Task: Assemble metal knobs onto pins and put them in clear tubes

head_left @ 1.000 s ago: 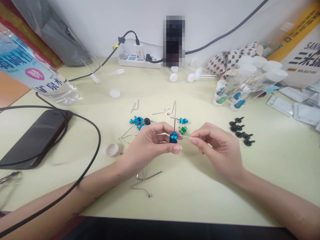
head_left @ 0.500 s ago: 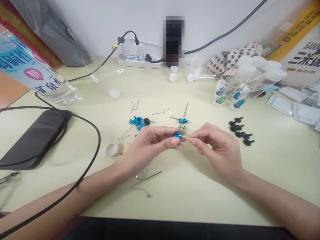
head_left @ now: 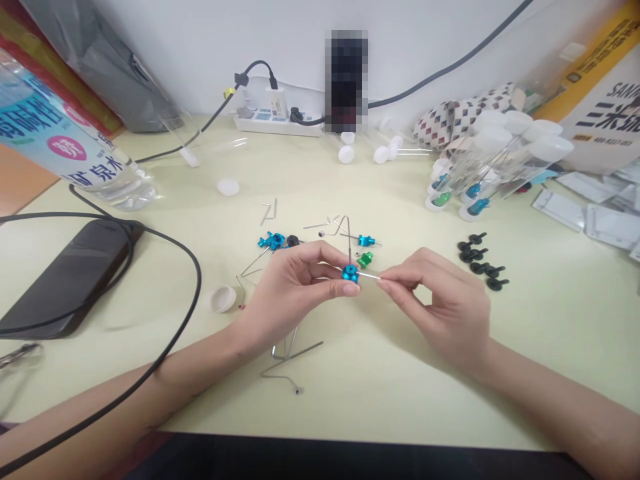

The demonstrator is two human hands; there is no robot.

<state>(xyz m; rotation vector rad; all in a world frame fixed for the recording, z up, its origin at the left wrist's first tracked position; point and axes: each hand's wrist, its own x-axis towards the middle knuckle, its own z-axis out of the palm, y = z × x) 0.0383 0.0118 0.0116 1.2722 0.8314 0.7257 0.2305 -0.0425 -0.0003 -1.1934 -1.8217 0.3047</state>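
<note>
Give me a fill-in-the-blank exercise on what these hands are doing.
The left hand pinches a small ____ metal part. A thin metal rod runs from that part to the fingertips of the ____ hand. The small parts clustered on the table beyond the right hand are ____.

Missing words: blue; right; black.

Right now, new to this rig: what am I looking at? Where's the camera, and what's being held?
No machine here: this view comes from a camera worn on a person's head, looking down at two bare hands. The left hand pinches a small blue metal fitting, and the right hand's fingers hold a thin metal pin running to it. On the pale desk lie bent wires, more blue fittings, black pieces and capped clear tubes.
</note>
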